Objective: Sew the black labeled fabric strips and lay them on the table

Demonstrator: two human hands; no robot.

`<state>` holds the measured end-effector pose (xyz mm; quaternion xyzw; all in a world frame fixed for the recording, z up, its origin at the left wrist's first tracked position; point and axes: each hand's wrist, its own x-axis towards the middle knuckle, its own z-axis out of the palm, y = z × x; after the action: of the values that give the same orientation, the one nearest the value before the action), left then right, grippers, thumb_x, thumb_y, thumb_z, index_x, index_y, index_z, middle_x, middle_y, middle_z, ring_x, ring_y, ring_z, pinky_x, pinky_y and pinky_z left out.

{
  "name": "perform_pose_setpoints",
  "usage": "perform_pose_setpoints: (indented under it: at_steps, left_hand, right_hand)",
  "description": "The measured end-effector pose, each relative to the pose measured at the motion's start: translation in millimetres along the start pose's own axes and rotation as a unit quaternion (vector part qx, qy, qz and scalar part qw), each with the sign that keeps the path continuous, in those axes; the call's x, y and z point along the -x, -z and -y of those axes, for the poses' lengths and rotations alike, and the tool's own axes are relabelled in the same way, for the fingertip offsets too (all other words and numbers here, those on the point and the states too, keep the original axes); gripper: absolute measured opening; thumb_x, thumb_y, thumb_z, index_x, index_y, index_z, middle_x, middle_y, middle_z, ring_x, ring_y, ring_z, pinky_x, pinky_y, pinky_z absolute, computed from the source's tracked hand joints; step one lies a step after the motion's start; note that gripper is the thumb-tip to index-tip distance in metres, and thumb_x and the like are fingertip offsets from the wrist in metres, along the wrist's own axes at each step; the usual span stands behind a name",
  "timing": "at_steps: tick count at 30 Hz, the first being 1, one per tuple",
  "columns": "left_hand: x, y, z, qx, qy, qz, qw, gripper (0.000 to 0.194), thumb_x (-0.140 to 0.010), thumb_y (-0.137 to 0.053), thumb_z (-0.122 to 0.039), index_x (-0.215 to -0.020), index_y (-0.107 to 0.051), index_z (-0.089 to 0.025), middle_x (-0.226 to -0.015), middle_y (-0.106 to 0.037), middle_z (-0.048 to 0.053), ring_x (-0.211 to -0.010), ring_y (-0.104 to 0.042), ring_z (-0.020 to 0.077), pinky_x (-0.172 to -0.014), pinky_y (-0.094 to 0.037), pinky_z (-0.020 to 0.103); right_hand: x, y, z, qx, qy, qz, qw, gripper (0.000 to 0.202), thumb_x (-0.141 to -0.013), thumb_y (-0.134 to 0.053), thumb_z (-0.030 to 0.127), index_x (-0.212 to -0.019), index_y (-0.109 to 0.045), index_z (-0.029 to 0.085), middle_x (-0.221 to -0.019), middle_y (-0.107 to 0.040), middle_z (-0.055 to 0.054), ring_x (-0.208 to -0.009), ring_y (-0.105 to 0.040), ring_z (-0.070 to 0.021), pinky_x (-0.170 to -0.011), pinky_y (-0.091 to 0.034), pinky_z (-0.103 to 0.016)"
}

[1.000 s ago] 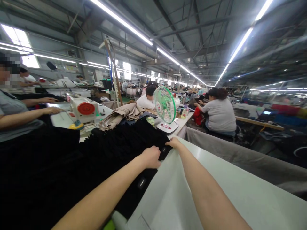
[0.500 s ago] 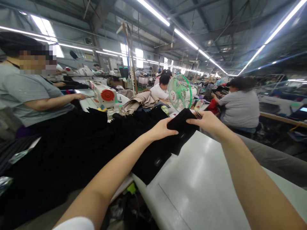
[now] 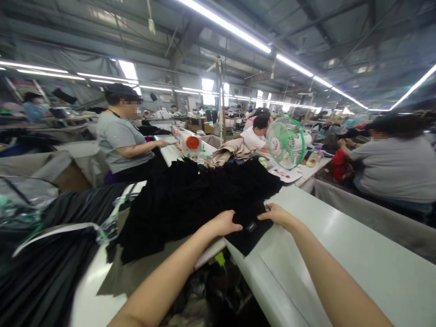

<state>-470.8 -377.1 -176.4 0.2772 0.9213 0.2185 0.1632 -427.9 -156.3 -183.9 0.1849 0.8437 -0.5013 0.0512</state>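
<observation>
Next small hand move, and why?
I'd probably ease the left hand and right hand slightly apart to flatten the labelled black cloth: they sit on either side of its small label, and rumpled black fabric crowds behind it.

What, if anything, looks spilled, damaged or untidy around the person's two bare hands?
Nothing there looks spilled or damaged. The rumpled black cloth heap beside the left hand looks somewhat untidy, its folds and edges uneven against the smooth, pale white tabletop.
</observation>
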Motion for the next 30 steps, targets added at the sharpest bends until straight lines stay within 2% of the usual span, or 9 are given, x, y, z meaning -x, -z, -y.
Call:
perform_pose_setpoints:
  at_steps: [3, 6, 12, 17, 20, 22, 25, 27, 30]
  left_hand:
    - [-8.2, 6.0, 4.7, 0.024, -0.002, 0.053, 0.998, 0.037, -0.07, -0.078, -0.034, -0.1, -0.07, -0.015, -0.1, -0.074, 0.008, -0.094, -0.071, 0.0278, -0.077, -0.055, 0.029]
    - [-10.9, 6.3, 2.6, 0.05, -0.017, 0.066, 0.996, 0.04, -0.062, -0.082, -0.029, -0.097, -0.07, -0.015, -0.097, -0.073, 0.007, -0.094, -0.07, 0.0299, -0.079, -0.055, 0.033]
    - [1.7, 6.6, -11.4, 0.16, -0.105, 0.039, 0.981, 0.066, -0.065, -0.086, -0.032, -0.123, -0.06, -0.016, -0.119, -0.069, 0.008, -0.11, -0.065, 0.0258, -0.094, -0.051, 0.033]
    - [22.8, 16.1, -21.6, 0.235, -0.168, 0.079, 0.954, 0.037, -0.071, -0.082, -0.03, -0.103, -0.067, -0.016, -0.099, -0.071, 0.002, -0.099, -0.066, 0.0218, -0.088, -0.051, 0.03]
    - [42.6, 19.2, -29.7, 0.284, -0.214, 0.101, 0.929, 0.043, -0.069, -0.084, -0.032, -0.105, -0.066, -0.016, -0.1, -0.07, 0.001, -0.099, -0.064, 0.0221, -0.088, -0.05, 0.031]
    - [58.0, 21.2, -34.9, 0.305, -0.216, 0.059, 0.926, 0.04, -0.074, -0.08, -0.035, -0.107, -0.066, -0.015, -0.101, -0.07, 0.003, -0.098, -0.064, 0.0228, -0.088, -0.05, 0.032]
    - [78.8, 34.0, -38.2, 0.339, -0.184, -0.035, 0.922, 0.029, -0.087, -0.066, -0.036, -0.106, -0.068, -0.014, -0.101, -0.073, 0.006, -0.095, -0.066, 0.0235, -0.088, -0.052, 0.034]
    - [86.1, 55.9, -36.2, 0.341, -0.159, -0.092, 0.922, 0.03, -0.088, -0.064, -0.037, -0.106, -0.069, -0.014, -0.101, -0.074, 0.007, -0.094, -0.068, 0.0244, -0.087, -0.053, 0.035]
    - [82.6, 109.2, -29.2, 0.289, -0.078, -0.224, 0.928, 0.028, -0.088, -0.066, -0.038, -0.101, -0.071, -0.014, -0.096, -0.076, 0.007, -0.09, -0.07, 0.0245, -0.081, -0.055, 0.033]
  right_hand:
    - [7.9, 0.4, 0.2, 0.024, -0.005, 0.027, 0.999, 0.031, -0.097, -0.063, 0.036, -0.121, -0.062, 0.016, -0.116, -0.065, -0.008, -0.094, -0.066, -0.0197, -0.08, -0.058, -0.038]
    - [23.3, 0.2, -4.9, 0.032, 0.018, 0.028, 0.999, 0.023, -0.095, -0.066, 0.034, -0.108, -0.065, 0.015, -0.101, -0.069, -0.004, -0.083, -0.067, -0.0166, -0.074, -0.057, -0.034]
    - [59.4, 14.4, -1.7, 0.031, 0.13, -0.031, 0.99, 0.02, -0.064, -0.073, 0.023, -0.082, -0.066, 0.019, -0.074, -0.071, 0.001, -0.079, -0.067, -0.0244, -0.069, -0.05, -0.031]
    - [97.1, 35.3, 18.7, 0.049, 0.199, -0.053, 0.977, 0.025, -0.06, -0.072, 0.033, -0.08, -0.069, 0.018, -0.077, -0.072, -0.001, -0.082, -0.066, -0.0267, -0.071, -0.048, -0.033]
    - [115.3, 34.8, 33.4, 0.053, 0.228, -0.033, 0.972, 0.024, -0.062, -0.072, 0.032, -0.082, -0.072, 0.019, -0.08, -0.074, -0.001, -0.082, -0.067, -0.0258, -0.073, -0.049, -0.032]
    - [121.6, 29.7, 43.2, 0.052, 0.242, -0.037, 0.968, 0.024, -0.063, -0.072, 0.032, -0.084, -0.073, 0.02, -0.082, -0.075, -0.001, -0.084, -0.068, -0.0255, -0.073, -0.05, -0.031]
    - [125.2, 20.7, 54.2, 0.039, 0.249, -0.099, 0.963, 0.041, -0.066, -0.074, 0.042, -0.101, -0.072, 0.02, -0.1, -0.076, -0.006, -0.093, -0.068, -0.0273, -0.079, -0.051, -0.034]
    - [127.5, 16.4, 56.6, 0.028, 0.247, -0.154, 0.956, 0.054, -0.069, -0.073, 0.052, -0.112, -0.07, 0.019, -0.113, -0.074, -0.01, -0.097, -0.067, -0.0285, -0.084, -0.05, -0.038]
    - [132.1, 14.4, 51.4, 0.018, 0.236, -0.204, 0.95, 0.056, -0.072, -0.067, 0.059, -0.11, -0.07, 0.019, -0.118, -0.073, -0.012, -0.086, -0.066, -0.0268, -0.083, -0.049, -0.041]
